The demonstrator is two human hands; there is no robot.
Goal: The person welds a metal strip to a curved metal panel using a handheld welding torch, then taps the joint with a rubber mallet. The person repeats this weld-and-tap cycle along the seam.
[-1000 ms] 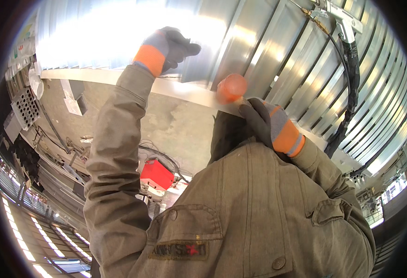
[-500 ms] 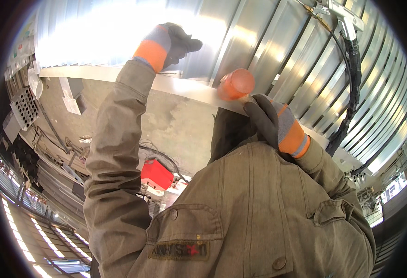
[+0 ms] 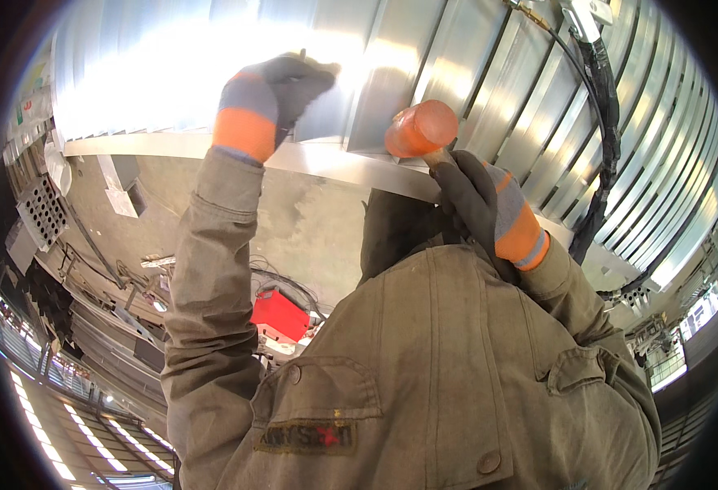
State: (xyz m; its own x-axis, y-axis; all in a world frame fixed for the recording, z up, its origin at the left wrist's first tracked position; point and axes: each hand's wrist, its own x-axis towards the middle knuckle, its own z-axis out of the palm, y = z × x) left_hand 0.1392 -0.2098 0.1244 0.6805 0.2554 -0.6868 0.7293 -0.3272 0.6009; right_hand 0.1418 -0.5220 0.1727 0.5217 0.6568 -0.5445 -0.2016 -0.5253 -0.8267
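My right hand [image 3: 477, 192], in a dark-palmed grey and orange glove, is closed round the wooden handle of a mallet [image 3: 424, 129]. Its translucent orange head is raised just above the pale front edge [image 3: 334, 162] of a panel of ribbed metal strips [image 3: 392, 61]. Farther left, my left hand [image 3: 289, 94] in a matching glove is over the brightly lit strips, its fingers drawn together. A small tan sliver shows at its fingertips, too blurred to name. Whether that hand touches the metal, I cannot tell.
A white torch-like tool [image 3: 581, 18] rests at the far right of the panel, its black cable [image 3: 600, 139] running down across the strips. Below the panel, a red machine [image 3: 280, 315] stands on the floor near loose cables. A perforated metal block [image 3: 44, 208] is at the left.
My left hand has shifted slightly left and down, and its fingers have turned. The mallet head has risen a little in my right hand. The whole view has shifted slightly.
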